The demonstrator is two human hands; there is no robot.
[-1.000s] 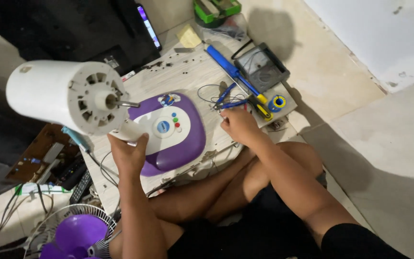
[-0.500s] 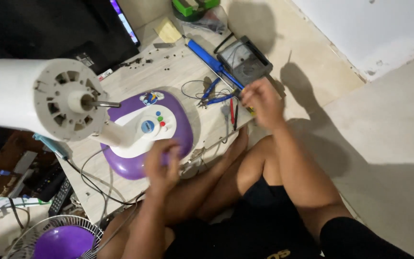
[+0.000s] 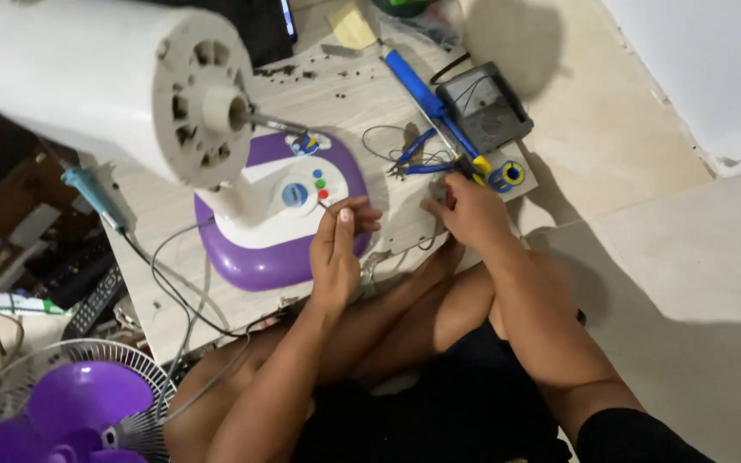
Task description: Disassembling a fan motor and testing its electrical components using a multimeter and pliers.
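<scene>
A white fan motor housing [image 3: 122,86] with a bare shaft stands on a purple and white fan base [image 3: 280,219], which rests on a pale wooden board [image 3: 370,81]. My left hand [image 3: 340,249] pinches a thin dark wire or small part just in front of the base's coloured buttons. My right hand [image 3: 469,210] rests on the board's near right corner, fingers curled over something small that I cannot make out. Blue-handled pliers [image 3: 418,159] lie just beyond it.
A blue soldering iron [image 3: 426,99] and a grey multimeter [image 3: 486,107] lie on the board's right side, with a solder spool [image 3: 508,176] by my right hand. A purple fan blade in its wire guard [image 3: 70,407] sits lower left. Remote controls and cables lie at left.
My left hand has come up from below the fan base to its button panel. My right hand has moved down from the pliers to the board's near corner. The view has shifted closer.
</scene>
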